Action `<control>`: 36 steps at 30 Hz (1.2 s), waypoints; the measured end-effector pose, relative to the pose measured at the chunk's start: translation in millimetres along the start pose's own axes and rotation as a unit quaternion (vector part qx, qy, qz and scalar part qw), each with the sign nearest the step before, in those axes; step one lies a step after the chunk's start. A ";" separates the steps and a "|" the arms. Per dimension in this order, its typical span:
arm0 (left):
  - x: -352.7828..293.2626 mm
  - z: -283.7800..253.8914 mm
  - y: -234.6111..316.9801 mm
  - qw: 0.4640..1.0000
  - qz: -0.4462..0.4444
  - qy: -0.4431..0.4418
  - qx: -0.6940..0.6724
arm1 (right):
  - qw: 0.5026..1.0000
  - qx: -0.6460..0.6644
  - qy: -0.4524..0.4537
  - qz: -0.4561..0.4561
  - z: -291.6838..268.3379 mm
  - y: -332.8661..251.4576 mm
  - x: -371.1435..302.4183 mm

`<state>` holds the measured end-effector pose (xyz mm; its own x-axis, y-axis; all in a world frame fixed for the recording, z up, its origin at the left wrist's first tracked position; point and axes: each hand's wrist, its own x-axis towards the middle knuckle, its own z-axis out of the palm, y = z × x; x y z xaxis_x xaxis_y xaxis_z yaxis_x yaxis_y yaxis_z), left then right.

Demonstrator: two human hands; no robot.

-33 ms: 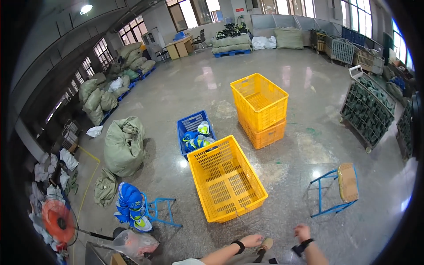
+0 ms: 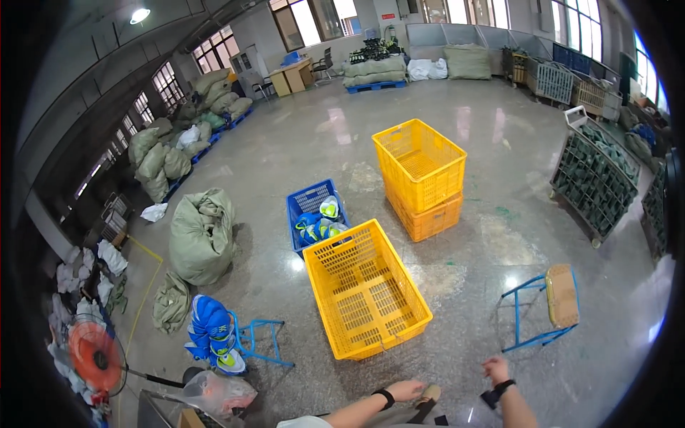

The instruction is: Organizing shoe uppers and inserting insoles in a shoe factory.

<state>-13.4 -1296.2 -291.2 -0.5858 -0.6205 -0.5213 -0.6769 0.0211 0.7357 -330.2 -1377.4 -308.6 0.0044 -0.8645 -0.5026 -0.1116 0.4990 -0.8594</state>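
The left forearm slants up and rightward from the lower edge, its hand held low with the fingers toward the right. The right forearm rises more steeply, leaning slightly left, its hand a little higher and apart from the other; how far either hand's fingers curl is unclear.

Red wall sign — lettering too small
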 end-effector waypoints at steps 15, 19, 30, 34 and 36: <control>-294.1 24.8 -251.1 0.823 -0.487 0.202 -0.213 | 0.957 0.126 0.242 -0.100 -59.2 -189.6 152.3; -327.6 74.7 -333.3 0.833 -0.478 0.117 -0.252 | 0.926 0.196 0.319 -0.052 -21.6 -200.8 134.1; -332.8 -55.2 -398.9 0.848 -0.380 0.233 -0.287 | 0.997 -0.068 0.000 0.035 203.3 -247.3 115.9; -320.7 -110.6 -410.5 0.837 -0.353 0.337 -0.249 | 0.986 -0.103 -0.019 0.129 276.7 -243.1 106.7; -315.5 -131.3 -408.9 0.837 -0.333 0.333 -0.277 | 0.976 -0.171 -0.015 0.132 295.6 -237.5 111.7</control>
<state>506.7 -1211.9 -370.8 0.3435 -0.6526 -0.6754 -0.3350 -0.7570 0.5610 -9.4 -1574.8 -188.5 -0.0408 -0.7037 -0.7093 -0.4383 0.6505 -0.6202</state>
